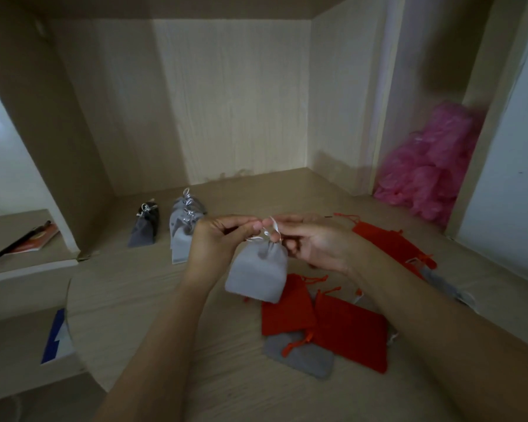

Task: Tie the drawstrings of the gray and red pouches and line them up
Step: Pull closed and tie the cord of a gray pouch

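Pinching drawstring (pixel 270 229) from opposite sides with left hand (pixel 223 237) and right hand (pixel 313 243), with gray pouch (pixel 256 277) hanging neck-up just below.

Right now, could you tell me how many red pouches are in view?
3 red pouches: one beyond the right hand, two side by side below the gray pouch; the forearm may hide more.

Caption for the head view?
The left hand and right hand pinch the drawstring of a gray pouch above red pouches; tied gray pouches behind.
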Demonstrator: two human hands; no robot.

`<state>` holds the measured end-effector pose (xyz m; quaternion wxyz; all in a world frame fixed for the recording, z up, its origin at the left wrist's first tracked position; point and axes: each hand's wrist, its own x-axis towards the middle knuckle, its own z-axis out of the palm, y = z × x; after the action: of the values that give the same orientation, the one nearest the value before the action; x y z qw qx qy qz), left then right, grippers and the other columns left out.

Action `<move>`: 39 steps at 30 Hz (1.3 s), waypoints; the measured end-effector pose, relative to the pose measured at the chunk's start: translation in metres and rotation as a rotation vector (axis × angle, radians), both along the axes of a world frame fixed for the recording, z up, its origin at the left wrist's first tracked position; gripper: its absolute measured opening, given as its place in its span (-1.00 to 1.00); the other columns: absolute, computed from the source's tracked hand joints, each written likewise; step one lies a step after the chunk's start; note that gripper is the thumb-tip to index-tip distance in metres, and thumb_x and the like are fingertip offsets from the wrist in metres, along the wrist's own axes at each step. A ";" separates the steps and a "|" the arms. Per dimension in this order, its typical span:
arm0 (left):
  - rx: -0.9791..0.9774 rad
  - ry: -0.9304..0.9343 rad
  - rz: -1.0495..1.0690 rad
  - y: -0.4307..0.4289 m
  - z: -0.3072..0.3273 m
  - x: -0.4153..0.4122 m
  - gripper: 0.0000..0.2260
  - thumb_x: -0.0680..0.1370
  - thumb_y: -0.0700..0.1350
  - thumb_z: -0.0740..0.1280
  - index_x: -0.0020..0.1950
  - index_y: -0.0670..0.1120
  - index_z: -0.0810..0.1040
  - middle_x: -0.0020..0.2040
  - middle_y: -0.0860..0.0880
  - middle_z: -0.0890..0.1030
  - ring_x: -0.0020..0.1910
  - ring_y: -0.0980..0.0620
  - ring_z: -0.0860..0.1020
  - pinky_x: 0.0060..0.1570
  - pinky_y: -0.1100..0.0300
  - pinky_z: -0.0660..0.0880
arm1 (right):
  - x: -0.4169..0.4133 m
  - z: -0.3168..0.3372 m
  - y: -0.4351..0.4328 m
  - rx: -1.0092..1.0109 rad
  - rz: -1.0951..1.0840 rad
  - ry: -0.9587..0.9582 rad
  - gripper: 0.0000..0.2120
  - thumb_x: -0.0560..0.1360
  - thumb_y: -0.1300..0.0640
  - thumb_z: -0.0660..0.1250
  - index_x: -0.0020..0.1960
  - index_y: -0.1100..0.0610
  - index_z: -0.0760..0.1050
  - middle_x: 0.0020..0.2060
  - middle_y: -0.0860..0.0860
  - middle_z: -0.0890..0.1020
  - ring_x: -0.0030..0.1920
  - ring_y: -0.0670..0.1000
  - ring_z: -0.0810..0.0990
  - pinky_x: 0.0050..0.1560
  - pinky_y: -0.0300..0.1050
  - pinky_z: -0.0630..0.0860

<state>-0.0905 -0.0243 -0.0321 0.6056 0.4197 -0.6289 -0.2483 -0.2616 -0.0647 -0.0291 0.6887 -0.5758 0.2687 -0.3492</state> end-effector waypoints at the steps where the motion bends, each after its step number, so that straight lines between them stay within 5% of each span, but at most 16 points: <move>1: -0.012 -0.004 0.002 0.001 0.000 -0.001 -0.81 0.41 -0.35 0.40 -0.04 -0.12 0.63 -0.35 0.22 0.64 -0.30 0.29 0.60 -0.24 0.46 0.47 | 0.001 0.000 0.000 -0.023 -0.025 0.003 -0.83 0.44 0.21 0.33 0.00 0.19 0.61 -0.30 -0.02 0.64 -0.46 -0.19 0.39 -0.37 -0.40 0.35; 5: -0.040 -0.080 0.022 -0.002 -0.003 -0.003 -0.79 0.41 -0.36 0.38 -0.02 -0.12 0.62 -0.37 0.27 0.62 -0.32 0.28 0.59 -0.25 0.46 0.48 | 0.005 0.002 0.001 -0.124 -0.102 0.105 -0.88 0.34 0.21 0.46 -0.14 0.12 0.57 -0.31 -0.02 0.64 -0.43 -0.15 0.43 -0.38 -0.35 0.39; 14: -0.025 -0.025 -0.034 -0.001 -0.004 -0.007 -0.80 0.41 -0.37 0.38 -0.01 -0.19 0.62 -0.33 0.18 0.66 -0.32 0.23 0.62 -0.25 0.42 0.51 | 0.010 0.003 0.006 -0.408 -0.249 0.308 -0.91 0.41 0.26 0.45 -0.09 0.14 0.65 -0.22 0.11 0.69 -0.33 -0.14 0.56 -0.34 -0.39 0.40; 18: -0.058 -0.097 0.064 -0.003 -0.005 -0.004 -0.83 0.43 -0.30 0.40 0.00 -0.16 0.63 -0.31 0.19 0.66 -0.30 0.25 0.61 -0.23 0.43 0.50 | 0.011 0.000 0.000 -0.467 -0.367 0.318 -0.93 0.41 0.14 0.46 -0.12 0.12 0.66 -0.36 -0.01 0.66 -0.38 -0.19 0.56 -0.32 -0.37 0.43; 21: -0.061 -0.165 0.203 -0.006 -0.007 0.002 -0.90 0.46 -0.22 0.41 -0.05 -0.13 0.67 -0.31 0.10 0.64 -0.34 0.28 0.56 -0.25 0.43 0.48 | 0.008 -0.004 -0.009 -0.486 -0.523 0.290 -0.93 0.47 0.27 0.40 -0.09 0.20 0.65 -0.44 -0.09 0.61 -0.46 -0.21 0.54 -0.33 -0.39 0.43; 28: 0.069 -0.284 0.188 -0.012 -0.013 0.006 -0.81 0.53 -0.14 0.34 -0.29 -0.08 0.56 -0.42 0.04 0.56 -0.46 0.19 0.48 -0.35 0.27 0.45 | -0.012 -0.006 -0.025 -0.371 -0.753 0.209 -0.81 0.51 0.34 0.26 -0.23 0.21 0.56 -0.42 0.04 0.53 -0.52 -0.20 0.43 -0.40 -0.39 0.37; 33: 0.072 -0.052 0.011 -0.003 -0.002 0.003 -0.76 0.56 -0.17 0.27 -0.32 -0.08 0.47 -0.39 -0.06 0.50 -0.44 0.12 0.42 -0.43 0.31 0.39 | -0.032 -0.013 -0.054 -0.146 -0.764 0.158 -0.78 0.56 0.30 0.21 -0.24 0.14 0.46 -0.38 0.01 0.47 -0.55 -0.22 0.39 -0.54 -0.43 0.28; 39: 0.135 0.154 -0.261 0.001 0.001 0.001 -0.78 0.48 -0.07 0.23 -0.22 -0.23 0.46 -0.48 0.07 0.44 -0.46 0.13 0.40 -0.43 0.33 0.35 | -0.033 -0.006 -0.056 -0.092 -0.719 0.205 -0.83 0.60 0.28 0.15 -0.10 0.15 0.48 -0.36 0.02 0.44 -0.40 -0.10 0.34 -0.49 -0.37 0.24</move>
<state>-0.0890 -0.0230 -0.0306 0.5848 0.3541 -0.6117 -0.3979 -0.2950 -0.1207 -0.0348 0.4652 -0.5068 0.5052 -0.5211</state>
